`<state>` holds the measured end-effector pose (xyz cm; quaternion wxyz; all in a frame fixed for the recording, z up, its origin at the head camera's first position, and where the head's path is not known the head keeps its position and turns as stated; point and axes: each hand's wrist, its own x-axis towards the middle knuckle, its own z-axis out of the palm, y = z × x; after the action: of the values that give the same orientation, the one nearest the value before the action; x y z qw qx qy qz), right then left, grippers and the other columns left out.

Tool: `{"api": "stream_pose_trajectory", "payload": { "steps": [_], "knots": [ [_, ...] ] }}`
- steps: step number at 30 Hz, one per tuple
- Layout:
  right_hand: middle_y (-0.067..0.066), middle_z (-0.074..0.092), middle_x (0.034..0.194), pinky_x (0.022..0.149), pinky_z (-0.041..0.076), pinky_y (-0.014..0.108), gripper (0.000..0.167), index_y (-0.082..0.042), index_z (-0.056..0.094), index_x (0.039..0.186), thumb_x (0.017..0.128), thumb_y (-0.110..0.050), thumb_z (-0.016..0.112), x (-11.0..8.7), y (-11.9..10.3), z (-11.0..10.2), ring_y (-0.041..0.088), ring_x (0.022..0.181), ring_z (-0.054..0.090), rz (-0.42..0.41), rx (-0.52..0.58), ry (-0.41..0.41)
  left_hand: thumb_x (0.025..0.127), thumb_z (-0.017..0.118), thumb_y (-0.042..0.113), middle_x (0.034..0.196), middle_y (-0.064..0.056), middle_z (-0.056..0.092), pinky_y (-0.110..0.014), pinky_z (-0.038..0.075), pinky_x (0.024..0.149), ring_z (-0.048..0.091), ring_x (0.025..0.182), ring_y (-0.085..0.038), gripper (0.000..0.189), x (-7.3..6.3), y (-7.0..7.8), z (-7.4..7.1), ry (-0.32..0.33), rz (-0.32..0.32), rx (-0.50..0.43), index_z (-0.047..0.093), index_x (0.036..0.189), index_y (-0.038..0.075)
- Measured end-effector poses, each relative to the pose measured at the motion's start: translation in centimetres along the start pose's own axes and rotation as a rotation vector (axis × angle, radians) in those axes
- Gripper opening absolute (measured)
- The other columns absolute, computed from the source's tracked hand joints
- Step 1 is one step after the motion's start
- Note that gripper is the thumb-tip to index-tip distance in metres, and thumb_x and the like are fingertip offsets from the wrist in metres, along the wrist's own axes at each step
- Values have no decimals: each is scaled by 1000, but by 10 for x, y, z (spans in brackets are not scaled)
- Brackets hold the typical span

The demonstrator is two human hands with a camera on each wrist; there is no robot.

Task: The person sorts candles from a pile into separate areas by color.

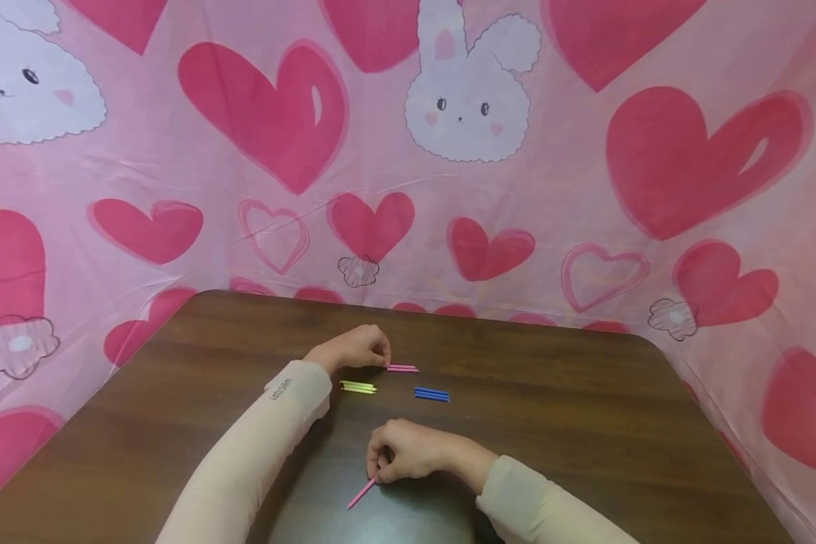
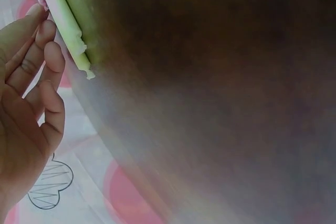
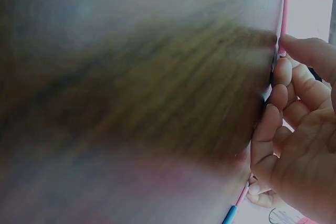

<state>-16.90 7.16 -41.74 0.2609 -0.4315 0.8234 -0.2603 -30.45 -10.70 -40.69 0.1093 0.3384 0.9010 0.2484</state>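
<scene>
My right hand (image 1: 411, 451) pinches the end of a thin pink candle (image 1: 360, 495) between thumb and forefinger, near the front of the table. The candle slants down to the left, its far end at or close over the tabletop. Farther back, the left hand (image 1: 353, 349) has thumb and forefinger together on the left end of the pink candles (image 1: 403, 369). In the left wrist view its other fingers bend loosely beside yellow-green candles (image 2: 65, 24), which have short wick-like tips. Those yellow-green candles (image 1: 358, 387) lie in a small row just in front of the left hand.
Blue candles (image 1: 431, 394) lie side by side right of the yellow-green ones, beyond the right hand. All rest on a dark brown wooden table (image 1: 571, 408) with rounded far corners. A pink cloth (image 1: 381, 174) with hearts and rabbits hangs around its back and sides.
</scene>
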Motion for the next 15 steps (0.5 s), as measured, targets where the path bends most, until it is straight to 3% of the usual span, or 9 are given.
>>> {"api": "stream_pose_trajectory", "payload": {
  "steps": [15],
  "knots": [
    [-16, 51, 71, 58, 40, 12, 7, -8, 73, 86, 85, -2, 70, -4, 1, -2, -6, 61, 46, 4, 61, 10, 89, 72, 10, 76, 3, 69, -24, 52, 73, 53, 68, -7, 7, -10, -4, -3, 43, 38, 33, 75, 83, 10]
  ]
}}
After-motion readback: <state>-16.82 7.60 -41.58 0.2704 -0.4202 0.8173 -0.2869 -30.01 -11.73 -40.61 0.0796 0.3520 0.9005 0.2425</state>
